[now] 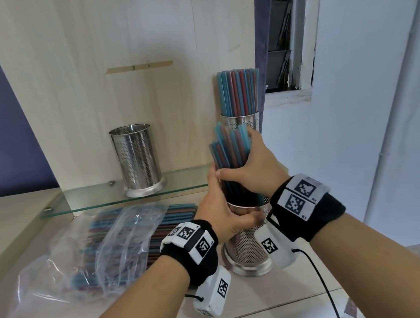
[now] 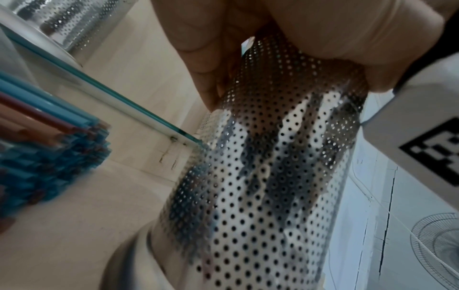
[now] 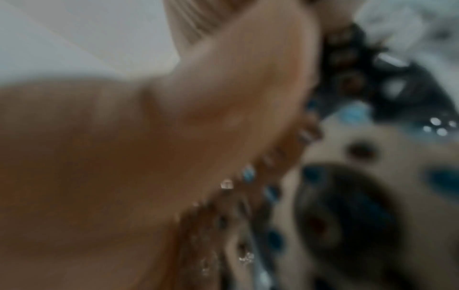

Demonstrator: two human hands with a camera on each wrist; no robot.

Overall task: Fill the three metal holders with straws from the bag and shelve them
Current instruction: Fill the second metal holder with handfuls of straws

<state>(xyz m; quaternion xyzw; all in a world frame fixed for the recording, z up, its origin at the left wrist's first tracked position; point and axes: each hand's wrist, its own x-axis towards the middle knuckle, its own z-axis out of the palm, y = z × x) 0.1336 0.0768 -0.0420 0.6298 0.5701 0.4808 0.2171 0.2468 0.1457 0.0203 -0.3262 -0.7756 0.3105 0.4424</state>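
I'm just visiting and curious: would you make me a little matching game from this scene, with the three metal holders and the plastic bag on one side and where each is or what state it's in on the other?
Things:
1. left holder
2. back right holder
3. front holder
4. plastic bag

States:
A. lying on the counter, straws still inside
B. on the glass shelf, empty
C. on the glass shelf, full of straws
D. on the counter, both hands pushing a bunch of straws into it

Pairs: 1-B, 2-C, 3-D, 4-A
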